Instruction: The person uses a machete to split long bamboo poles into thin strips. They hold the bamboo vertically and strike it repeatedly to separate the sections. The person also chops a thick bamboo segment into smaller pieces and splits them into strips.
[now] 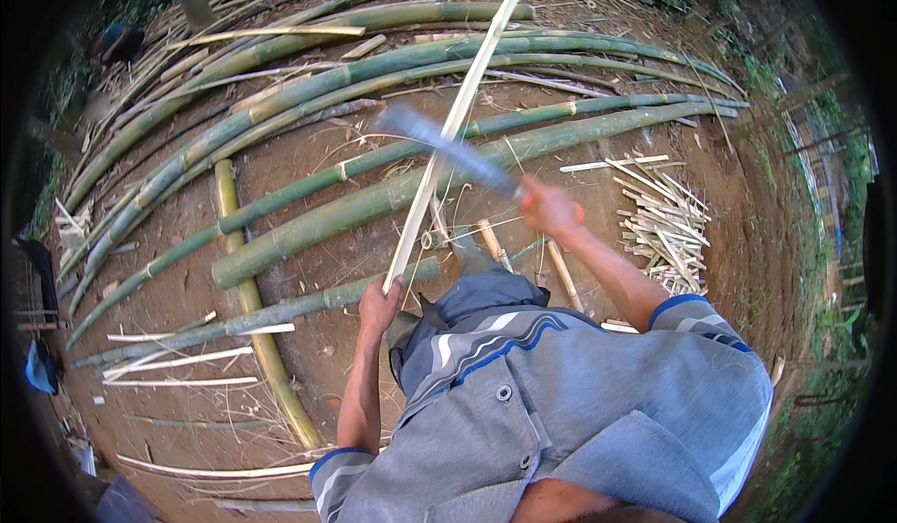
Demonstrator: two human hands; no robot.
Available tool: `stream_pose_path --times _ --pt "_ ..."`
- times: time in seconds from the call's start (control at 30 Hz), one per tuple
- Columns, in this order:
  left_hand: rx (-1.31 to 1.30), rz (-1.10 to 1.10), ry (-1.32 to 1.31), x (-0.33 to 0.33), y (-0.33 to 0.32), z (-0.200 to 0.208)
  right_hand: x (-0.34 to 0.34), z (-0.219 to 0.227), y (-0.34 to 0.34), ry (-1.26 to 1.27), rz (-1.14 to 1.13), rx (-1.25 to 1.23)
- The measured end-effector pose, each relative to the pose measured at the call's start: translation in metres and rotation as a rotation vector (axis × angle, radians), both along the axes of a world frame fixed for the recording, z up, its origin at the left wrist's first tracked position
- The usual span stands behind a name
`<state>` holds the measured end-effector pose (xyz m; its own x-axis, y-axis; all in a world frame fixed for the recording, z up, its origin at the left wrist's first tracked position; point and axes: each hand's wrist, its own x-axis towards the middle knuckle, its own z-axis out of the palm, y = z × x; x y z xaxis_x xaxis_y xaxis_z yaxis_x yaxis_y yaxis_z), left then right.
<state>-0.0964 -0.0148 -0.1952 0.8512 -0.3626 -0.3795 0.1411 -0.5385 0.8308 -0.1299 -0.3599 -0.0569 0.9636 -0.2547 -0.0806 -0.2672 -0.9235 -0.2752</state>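
Note:
My left hand [380, 306] is closed around the lower end of a long pale bamboo strip [439, 157], which slants up and away past the top edge of the view. In my right hand [549, 210] is a machete [453, 154], gripped by its orange handle. Motion smears the blade, which crosses the strip about midway along its visible length; whether they touch I cannot tell. Just beyond my knees lies a thick green bamboo pole [346, 210], and the strip passes over it.
More long green bamboo poles [318, 84] lie across the far ground. A yellowish pole [250, 303] runs beneath some at the left. Short split sticks [663, 224] are heaped at the right, and loose strips [182, 364] lie at the left. Another person [119, 44] is at the far left.

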Motion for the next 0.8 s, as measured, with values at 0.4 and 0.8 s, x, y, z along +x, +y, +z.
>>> stream_pose_path --times 0.4,0.8 --pt "0.265 0.073 -0.145 -0.007 -0.011 0.006 0.058 0.048 -0.030 0.253 0.374 -0.186" --pt "0.305 0.097 -0.128 -0.003 -0.024 0.022 0.149 0.101 -0.180 -0.041 0.154 -0.429"
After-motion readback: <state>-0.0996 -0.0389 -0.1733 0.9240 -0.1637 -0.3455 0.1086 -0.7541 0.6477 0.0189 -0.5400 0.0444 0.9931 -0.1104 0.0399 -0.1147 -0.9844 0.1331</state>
